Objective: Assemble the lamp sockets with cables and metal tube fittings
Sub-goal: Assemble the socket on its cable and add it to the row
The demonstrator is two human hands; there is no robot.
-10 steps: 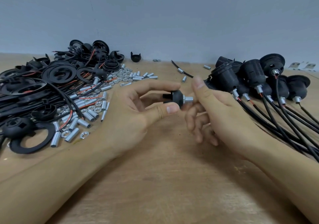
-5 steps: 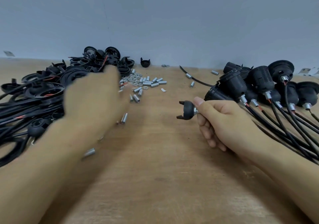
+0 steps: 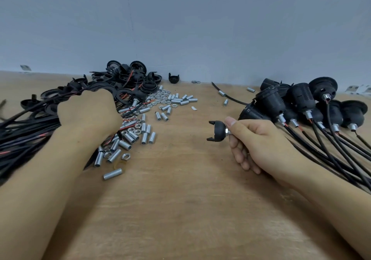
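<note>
My right hand (image 3: 259, 141) pinches the metal tube fitting (image 3: 227, 131) that sticks out of a small black socket cap (image 3: 217, 131), holding it above the middle of the wooden table (image 3: 180, 199), the cap's prongs pointing left. My left hand (image 3: 88, 113) lies knuckles up on the pile of black cables (image 3: 26, 131) at the left. Its fingers curl down around a cable, and red-and-black wire ends (image 3: 125, 120) stick out at its right side. The fingertips are hidden.
Loose metal tubes and hex nuts (image 3: 144, 127) are scattered right of my left hand. Black rings and caps (image 3: 124, 79) are heaped at the back left, with one lone cap (image 3: 173, 78) by the wall. Several assembled sockets with cables (image 3: 277, 103) lie at the right.
My left hand let go of the cap, swung left and settled on the cable pile. My right hand now holds the cap alone, by its tube.
</note>
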